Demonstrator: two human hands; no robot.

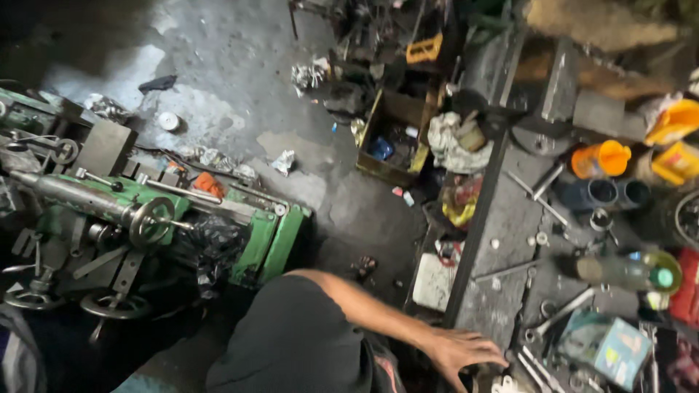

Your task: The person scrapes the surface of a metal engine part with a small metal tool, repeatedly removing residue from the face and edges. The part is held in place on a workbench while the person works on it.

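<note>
Green lathe sits well left of the hand, out of play. Workbench is packed; its front edge runs right under the palm. Only one hand shows, fingers spread, flat on that edge, gripping nothing; can't tell which hand it is. Plastic bottle lies on its side up and right of the fingers: one nudge could roll it. Loose wrenches just right of the fingertips: a sweep likely knocks them off.
</note>
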